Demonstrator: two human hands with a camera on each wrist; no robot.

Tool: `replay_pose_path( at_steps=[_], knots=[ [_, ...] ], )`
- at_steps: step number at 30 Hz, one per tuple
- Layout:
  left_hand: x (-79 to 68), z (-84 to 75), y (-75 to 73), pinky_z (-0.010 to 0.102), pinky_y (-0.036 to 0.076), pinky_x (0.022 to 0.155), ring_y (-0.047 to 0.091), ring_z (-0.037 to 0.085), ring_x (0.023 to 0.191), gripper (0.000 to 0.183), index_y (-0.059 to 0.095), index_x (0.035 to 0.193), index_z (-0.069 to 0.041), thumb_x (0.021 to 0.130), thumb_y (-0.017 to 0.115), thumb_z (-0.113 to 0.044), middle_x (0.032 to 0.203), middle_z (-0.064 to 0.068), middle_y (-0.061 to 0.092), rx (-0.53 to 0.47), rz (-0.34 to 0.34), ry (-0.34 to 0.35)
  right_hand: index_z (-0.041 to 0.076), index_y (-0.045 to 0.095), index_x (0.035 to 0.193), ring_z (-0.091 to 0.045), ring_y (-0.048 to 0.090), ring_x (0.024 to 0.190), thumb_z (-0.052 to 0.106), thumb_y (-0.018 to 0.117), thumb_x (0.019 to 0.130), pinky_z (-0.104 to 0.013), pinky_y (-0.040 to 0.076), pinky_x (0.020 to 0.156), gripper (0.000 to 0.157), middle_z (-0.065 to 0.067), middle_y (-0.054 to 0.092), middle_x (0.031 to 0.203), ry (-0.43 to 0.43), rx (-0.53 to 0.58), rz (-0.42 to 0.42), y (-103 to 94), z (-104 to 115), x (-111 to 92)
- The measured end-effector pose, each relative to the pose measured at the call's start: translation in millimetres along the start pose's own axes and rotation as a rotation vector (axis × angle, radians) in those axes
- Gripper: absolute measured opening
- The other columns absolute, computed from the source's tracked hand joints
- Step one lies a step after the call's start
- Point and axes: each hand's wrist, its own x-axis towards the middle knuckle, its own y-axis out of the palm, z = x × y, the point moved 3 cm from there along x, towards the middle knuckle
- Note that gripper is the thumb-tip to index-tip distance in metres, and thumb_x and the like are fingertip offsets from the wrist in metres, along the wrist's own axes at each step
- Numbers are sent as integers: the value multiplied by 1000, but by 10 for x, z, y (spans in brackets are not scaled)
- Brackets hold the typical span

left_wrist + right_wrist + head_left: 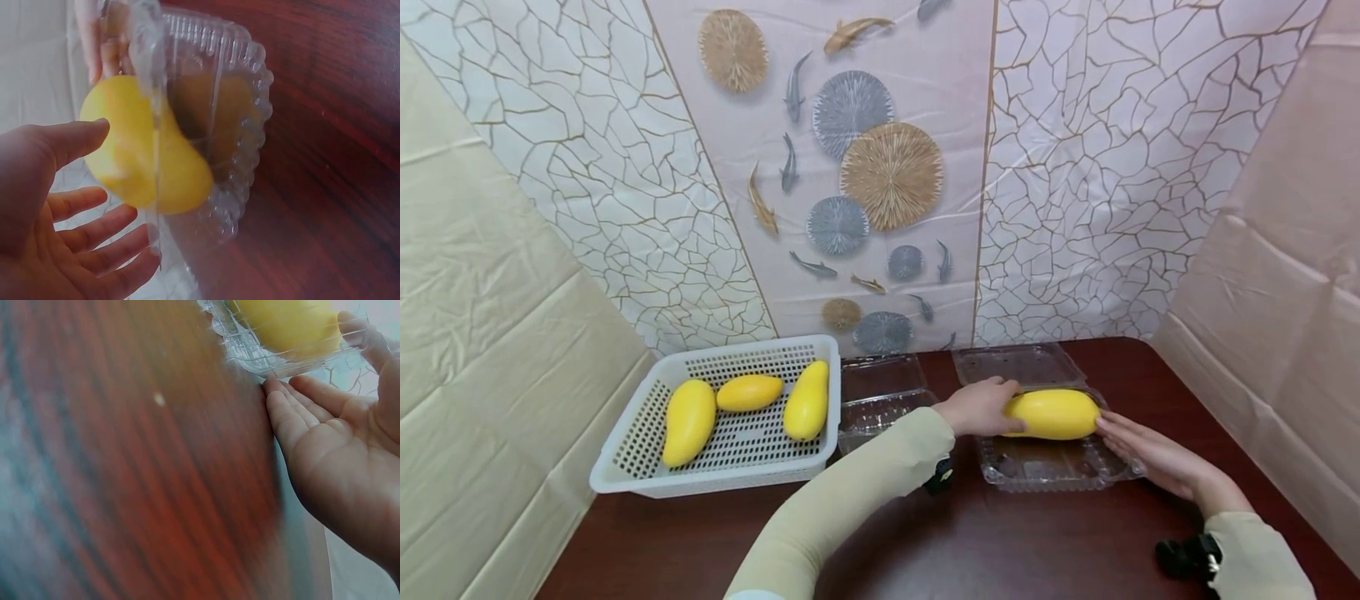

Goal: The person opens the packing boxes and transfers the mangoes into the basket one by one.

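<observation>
A yellow mango (1052, 414) lies sideways in a clear plastic clamshell box (1045, 479), whose lid (1018, 365) is folded back behind it. My left hand (981, 407) is at the mango's left end; in the left wrist view its thumb (87, 139) is at the fruit and the other fingers are spread. At the right side of the box is my right hand (1157, 454), with fairly straight fingers (300, 415) along the box's outside and the thumb near the mango. Parts of the box are hidden behind the fruit and hands.
To the left stands a white perforated basket (722, 482) holding a large mango (690, 422), a small mango (749, 392) and another mango (807, 402). A second clear box (880, 408) lies open between it and my left hand. A patterned wall cloth (880, 275) rises behind the dark red table (1000, 550).
</observation>
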Motion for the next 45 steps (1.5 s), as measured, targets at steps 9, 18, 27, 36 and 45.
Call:
replay_pose_path(
  at_steps=[9, 18, 27, 36, 45],
  knots=[
    [126, -199, 192, 22, 47, 80, 58, 5, 104, 66, 48, 147, -21, 91, 70, -50, 133, -5, 57, 28, 1, -26, -7, -14, 155, -53, -5, 146, 47, 33, 109, -62, 2, 116, 85, -33, -13, 161, 3, 1, 0, 14, -21, -24],
    [152, -358, 329, 24, 48, 70, 60, 5, 89, 75, 48, 141, -18, 83, 76, -56, 116, -8, 62, -3, 12, -153, -6, -12, 156, -52, -2, 147, 46, 29, 110, -58, 8, 118, 81, -33, -12, 161, -33, -28, 25, 39, -25, 22],
    [120, -327, 204, 25, 48, 67, 59, 6, 86, 74, 46, 144, -16, 85, 76, -50, 121, -4, 60, 13, -13, -146, -1, -15, 157, -51, 0, 148, 48, 29, 110, -56, 15, 118, 81, -32, -5, 163, -70, -69, 3, 5, 67, 41],
    [-35, -338, -192, 24, 48, 66, 58, 6, 88, 73, 46, 144, -15, 86, 75, -49, 116, -2, 59, 74, -34, -70, 7, -24, 156, -42, 6, 150, 44, 33, 110, -61, 11, 118, 82, -30, 3, 164, -92, -19, -2, 5, 39, 46],
    [-353, -223, -726, 29, 53, 71, 60, 12, 98, 73, 42, 148, -14, 89, 75, -44, 121, 1, 58, 199, -2, -22, 5, -23, 156, -21, 19, 148, 39, 32, 111, -53, 16, 120, 79, -28, 5, 164, -138, -34, -5, -53, -7, 2]
  ],
)
